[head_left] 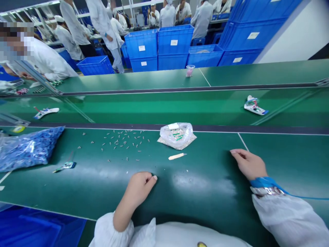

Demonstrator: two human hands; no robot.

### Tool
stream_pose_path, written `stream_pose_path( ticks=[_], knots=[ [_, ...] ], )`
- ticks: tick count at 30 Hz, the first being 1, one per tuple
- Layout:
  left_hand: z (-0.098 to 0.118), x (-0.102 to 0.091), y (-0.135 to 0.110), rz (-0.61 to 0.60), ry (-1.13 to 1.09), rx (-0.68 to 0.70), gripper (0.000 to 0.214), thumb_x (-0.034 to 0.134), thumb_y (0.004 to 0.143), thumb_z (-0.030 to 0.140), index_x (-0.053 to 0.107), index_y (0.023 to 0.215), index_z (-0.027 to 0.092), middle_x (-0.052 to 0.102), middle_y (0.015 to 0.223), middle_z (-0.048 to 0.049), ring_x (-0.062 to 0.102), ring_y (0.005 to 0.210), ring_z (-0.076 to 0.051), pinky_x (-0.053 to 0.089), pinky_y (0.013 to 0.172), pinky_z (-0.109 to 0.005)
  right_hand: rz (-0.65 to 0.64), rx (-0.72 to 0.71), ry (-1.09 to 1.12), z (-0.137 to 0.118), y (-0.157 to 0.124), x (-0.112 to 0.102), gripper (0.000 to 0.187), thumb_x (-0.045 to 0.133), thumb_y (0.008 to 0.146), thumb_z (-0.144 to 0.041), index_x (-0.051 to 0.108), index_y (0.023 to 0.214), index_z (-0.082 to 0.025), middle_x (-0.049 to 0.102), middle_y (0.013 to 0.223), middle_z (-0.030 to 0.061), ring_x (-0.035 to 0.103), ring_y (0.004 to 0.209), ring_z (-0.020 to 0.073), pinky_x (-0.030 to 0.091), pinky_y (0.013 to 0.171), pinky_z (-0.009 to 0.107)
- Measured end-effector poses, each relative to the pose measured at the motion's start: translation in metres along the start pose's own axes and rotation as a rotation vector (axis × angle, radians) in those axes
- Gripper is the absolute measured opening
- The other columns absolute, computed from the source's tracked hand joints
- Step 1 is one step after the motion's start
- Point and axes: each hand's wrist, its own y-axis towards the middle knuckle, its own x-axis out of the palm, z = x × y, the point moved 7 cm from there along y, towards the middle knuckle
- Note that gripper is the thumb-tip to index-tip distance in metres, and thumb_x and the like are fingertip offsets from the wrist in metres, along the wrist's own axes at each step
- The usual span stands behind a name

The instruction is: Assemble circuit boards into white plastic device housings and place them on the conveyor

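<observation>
My left hand (pixel 140 187) rests on the green worktable with its fingers curled into a loose fist. Nothing shows in it. Farther right, my right hand (pixel 249 164) lies on the table, fingers pressed together and pointing left, with no object visible at the tips. A blue wrist strap (pixel 259 182) and a metal watch band circle that wrist. Between and beyond the hands lies a small cream-handled pointed tool (pixel 177 156). Behind it sits a clear plastic bag (pixel 177 135) of small parts. Several tiny metal parts (pixel 124 142) are scattered left of the bag.
A big bag of blue parts (pixel 28 147) lies at the left, near a small wired circuit board (pixel 69 165). White-cased assemblies (pixel 255 105) lie on the green conveyor (pixel 154 108). Beyond are a plastic cup (pixel 190 70), stacked blue crates (pixel 174 41) and people in white coats.
</observation>
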Motion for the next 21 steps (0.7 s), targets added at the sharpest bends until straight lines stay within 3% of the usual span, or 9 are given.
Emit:
stream_pose_path(
  ticks=[5, 11, 14, 18, 21],
  knots=[
    [-0.002, 0.007, -0.006, -0.026, 0.065, -0.001, 0.034, 0.028, 0.091, 0.030, 0.047, 0.064, 0.020, 0.054, 0.064, -0.0009, 0.051, 0.063, -0.016, 0.033, 0.059, -0.025, -0.031, 0.034, -0.028, -0.004, 0.002, 0.002, 0.012, 0.062, 0.066, -0.034, 0.066, 0.069, -0.023, 0.065, 0.066, 0.0078, 0.056, 0.062, 0.0242, 0.040, 0.061, 0.036],
    [0.002, 0.024, -0.005, -0.147, 0.216, 0.029, 0.031, 0.030, 0.089, 0.023, 0.059, 0.076, 0.019, 0.066, 0.081, -0.0059, 0.059, 0.078, -0.019, 0.035, 0.068, -0.027, 0.053, 0.050, -0.051, 0.000, -0.009, 0.015, 0.029, 0.047, 0.075, -0.033, 0.068, 0.083, -0.014, 0.069, 0.084, 0.0121, 0.062, 0.079, 0.0246, 0.046, 0.074, 0.036],
    [0.005, 0.027, 0.001, -0.181, 0.307, 0.016, 0.032, 0.032, 0.089, 0.026, 0.061, 0.075, 0.021, 0.068, 0.082, -0.0061, 0.061, 0.077, -0.021, 0.032, 0.063, -0.028, -0.058, -0.041, -0.036, -0.015, -0.040, 0.036, 0.030, 0.047, 0.079, -0.034, 0.069, 0.086, -0.015, 0.070, 0.087, 0.0102, 0.063, 0.080, 0.0215, 0.048, 0.076, 0.033],
    [0.007, 0.025, 0.010, -0.201, 0.377, -0.006, 0.034, 0.032, 0.089, 0.034, 0.060, 0.074, 0.021, 0.068, 0.079, -0.0062, 0.061, 0.076, -0.023, 0.027, 0.057, -0.028, -0.298, -0.205, -0.041, -0.054, -0.089, 0.070, 0.025, 0.053, 0.079, -0.029, 0.070, 0.091, -0.017, 0.069, 0.082, 0.0052, 0.063, 0.071, 0.0154, 0.049, 0.069, 0.026],
    [0.006, 0.024, 0.014, -0.202, 0.402, -0.021, 0.035, 0.031, 0.090, 0.038, 0.058, 0.073, 0.022, 0.067, 0.076, -0.0051, 0.061, 0.074, -0.023, 0.025, 0.054, -0.027, -0.406, -0.305, -0.096, -0.080, -0.107, 0.086, 0.022, 0.057, 0.078, -0.025, 0.070, 0.094, -0.018, 0.066, 0.082, 0.0041, 0.060, 0.073, 0.0139, 0.048, 0.070, 0.024]
  ],
)
